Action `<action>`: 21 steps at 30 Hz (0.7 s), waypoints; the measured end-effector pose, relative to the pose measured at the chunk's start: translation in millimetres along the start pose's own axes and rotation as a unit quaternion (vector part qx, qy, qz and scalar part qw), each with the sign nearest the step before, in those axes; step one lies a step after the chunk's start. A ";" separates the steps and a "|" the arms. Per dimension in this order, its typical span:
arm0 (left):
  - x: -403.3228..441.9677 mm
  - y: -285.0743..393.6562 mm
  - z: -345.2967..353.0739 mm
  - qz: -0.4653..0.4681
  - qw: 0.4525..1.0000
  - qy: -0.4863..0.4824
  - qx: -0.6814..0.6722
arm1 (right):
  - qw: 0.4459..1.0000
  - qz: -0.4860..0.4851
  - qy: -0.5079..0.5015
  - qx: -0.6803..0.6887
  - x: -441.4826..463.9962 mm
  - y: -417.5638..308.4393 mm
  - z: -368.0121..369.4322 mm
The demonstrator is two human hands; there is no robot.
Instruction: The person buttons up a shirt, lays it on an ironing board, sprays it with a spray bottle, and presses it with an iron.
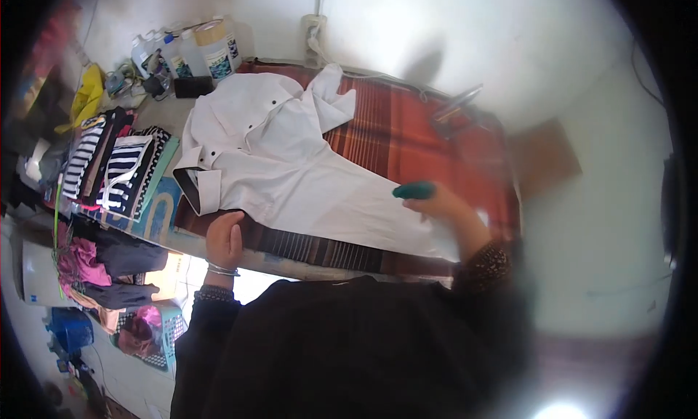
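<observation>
A white collared shirt with dark snaps lies spread over a striped red-brown cloth on the table. My right hand is closed around a dark green rounded object above the lower part of the shirt. Part of that object is hidden in the palm, so its kind is unclear. At the table's near edge, my left hand is curled closed below the shirt's collar, with nothing visible in it. A blurred object shaped like an iron sits at the far right of the cloth.
Folded striped clothes are stacked at the left. Several plastic bottles and a black box stand at the back left. A socket with a cord is on the wall. A clothes basket sits below the table.
</observation>
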State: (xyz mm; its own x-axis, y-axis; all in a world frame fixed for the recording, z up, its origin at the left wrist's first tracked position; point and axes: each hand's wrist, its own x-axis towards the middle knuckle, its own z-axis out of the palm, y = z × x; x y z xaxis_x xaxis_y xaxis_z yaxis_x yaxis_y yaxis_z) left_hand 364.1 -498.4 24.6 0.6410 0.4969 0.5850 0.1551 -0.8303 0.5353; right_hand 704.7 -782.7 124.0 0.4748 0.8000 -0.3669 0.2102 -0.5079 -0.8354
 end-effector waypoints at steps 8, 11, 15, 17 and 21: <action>51.2 17.6 73.4 0.063 0.985 -0.161 -0.030 | 0.990 -0.044 0.135 -0.004 -82.4 102.7 -36.2; 56.4 38.5 126.9 0.104 0.958 -0.262 0.041 | 0.981 0.079 0.179 -0.005 -111.2 103.1 -42.9; 56.5 66.9 168.5 0.072 0.893 -0.386 0.221 | 0.970 0.107 0.218 0.013 -134.4 128.2 -70.1; 56.6 72.3 173.3 0.061 0.885 -0.399 0.231 | 0.961 0.122 0.246 0.016 -145.6 139.0 -84.9; 54.1 70.8 173.7 0.050 0.876 -0.406 0.255 | 0.956 0.143 0.254 0.022 -164.3 162.0 -111.8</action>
State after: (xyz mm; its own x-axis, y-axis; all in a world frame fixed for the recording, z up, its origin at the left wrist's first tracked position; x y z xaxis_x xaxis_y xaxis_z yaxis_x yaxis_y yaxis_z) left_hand 540.3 -574.1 -11.7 0.9620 0.2434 -0.1237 0.2502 -0.9672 0.0433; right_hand 756.3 -1032.1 94.7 0.8641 0.3654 -0.3462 -0.0216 -0.6602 -0.7508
